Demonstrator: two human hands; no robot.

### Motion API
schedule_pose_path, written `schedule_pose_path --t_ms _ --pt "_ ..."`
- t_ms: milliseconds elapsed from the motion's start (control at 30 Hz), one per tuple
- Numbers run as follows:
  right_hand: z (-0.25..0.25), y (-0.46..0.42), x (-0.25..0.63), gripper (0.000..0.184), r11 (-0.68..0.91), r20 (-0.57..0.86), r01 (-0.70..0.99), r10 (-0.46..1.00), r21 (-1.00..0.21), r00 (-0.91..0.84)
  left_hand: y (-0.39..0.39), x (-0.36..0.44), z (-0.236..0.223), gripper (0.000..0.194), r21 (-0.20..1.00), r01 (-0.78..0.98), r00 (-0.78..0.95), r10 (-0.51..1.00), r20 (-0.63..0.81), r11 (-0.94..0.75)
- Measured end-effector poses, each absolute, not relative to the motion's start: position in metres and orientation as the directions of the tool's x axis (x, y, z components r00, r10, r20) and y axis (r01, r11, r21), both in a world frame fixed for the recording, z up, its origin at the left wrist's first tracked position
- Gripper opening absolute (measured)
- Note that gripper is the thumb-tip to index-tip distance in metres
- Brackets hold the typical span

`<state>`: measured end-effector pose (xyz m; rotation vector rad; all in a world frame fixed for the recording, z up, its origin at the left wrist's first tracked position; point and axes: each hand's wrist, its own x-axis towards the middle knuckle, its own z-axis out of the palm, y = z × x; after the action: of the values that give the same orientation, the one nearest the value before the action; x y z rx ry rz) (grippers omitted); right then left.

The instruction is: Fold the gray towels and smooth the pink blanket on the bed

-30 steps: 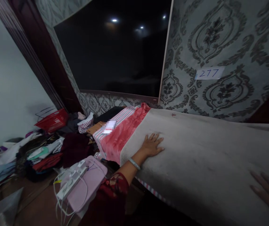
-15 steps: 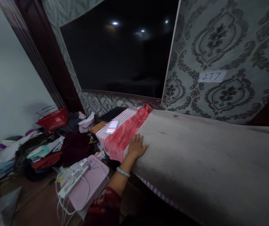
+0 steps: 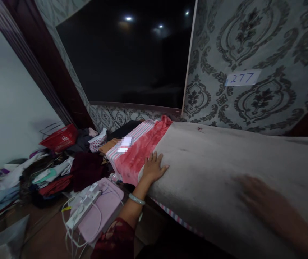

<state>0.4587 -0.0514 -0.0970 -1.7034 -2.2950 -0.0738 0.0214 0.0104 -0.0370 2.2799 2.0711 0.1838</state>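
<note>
Two hands are over the grey cloth (image 3: 210, 154), spread across the near right of the scene: the left hand (image 3: 153, 169) rests flat on its left end beside the pink-red fabric (image 3: 136, 154), fingers splayed and its grip holding nothing, while the right hand (image 3: 264, 201) — blurred, fingers outstretched — pinches nothing visible, though contact is unclear. It looks soft, limp and hard to damage, probably light at any corner but draggy as a whole; the striped near edge (image 3: 175, 216) seems the best hold — flat palms might merely ruck it.
</note>
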Motion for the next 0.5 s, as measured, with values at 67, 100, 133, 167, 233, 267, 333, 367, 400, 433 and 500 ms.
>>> schedule_pose_path --t_ms 67,100,133,167,233,267,333,367,400,433,500 --pt "-0.092 -0.036 0.396 0.067 0.472 0.183 0.873 0.875 -0.122 -0.448 0.010 0.021 -0.038 0.079 0.132 0.986 0.098 0.994 0.053 -0.105" --pt "-0.087 -0.029 0.367 0.064 0.561 0.142 0.818 0.827 -0.126 -0.545 0.010 0.021 -0.038 0.079 0.137 0.985 0.099 0.994 0.055 -0.106" --pt "-0.083 -0.023 0.342 0.062 0.636 0.107 0.759 0.772 -0.137 -0.627 0.010 0.020 -0.039 0.079 0.141 0.984 0.098 0.994 0.057 -0.106" --pt "-0.079 -0.015 0.323 0.061 0.689 0.078 0.709 0.723 -0.150 -0.687 0.010 0.020 -0.039 0.079 0.146 0.984 0.098 0.993 0.059 -0.106" --pt "-0.075 0.003 0.307 0.060 0.728 0.049 0.668 0.681 -0.154 -0.731 0.010 0.020 -0.040 0.079 0.152 0.983 0.099 0.993 0.059 -0.107" --pt "-0.075 0.016 0.309 0.059 0.716 0.053 0.684 0.695 -0.140 -0.717 0.009 0.020 -0.040 0.079 0.154 0.982 0.101 0.993 0.062 -0.109" --pt "-0.078 0.045 0.330 0.059 0.632 0.090 0.770 0.775 -0.091 -0.626 0.009 0.019 -0.040 0.079 0.158 0.981 0.102 0.993 0.066 -0.112" --pt "-0.079 0.060 0.345 0.060 0.566 0.111 0.822 0.823 -0.069 -0.557 0.008 0.019 -0.040 0.078 0.163 0.980 0.102 0.993 0.068 -0.112" --pt "-0.079 0.075 0.360 0.062 0.490 0.116 0.870 0.868 -0.056 -0.482 0.008 0.019 -0.040 0.078 0.170 0.979 0.100 0.993 0.068 -0.111" --pt "-0.079 0.088 0.373 0.063 0.415 0.097 0.908 0.907 -0.049 -0.409 0.007 0.019 -0.039 0.078 0.179 0.978 0.099 0.993 0.068 -0.110" --pt "-0.074 0.110 0.390 0.066 0.267 0.034 0.963 0.963 -0.042 -0.266 0.006 0.019 -0.039 0.078 0.197 0.974 0.097 0.993 0.062 -0.107"
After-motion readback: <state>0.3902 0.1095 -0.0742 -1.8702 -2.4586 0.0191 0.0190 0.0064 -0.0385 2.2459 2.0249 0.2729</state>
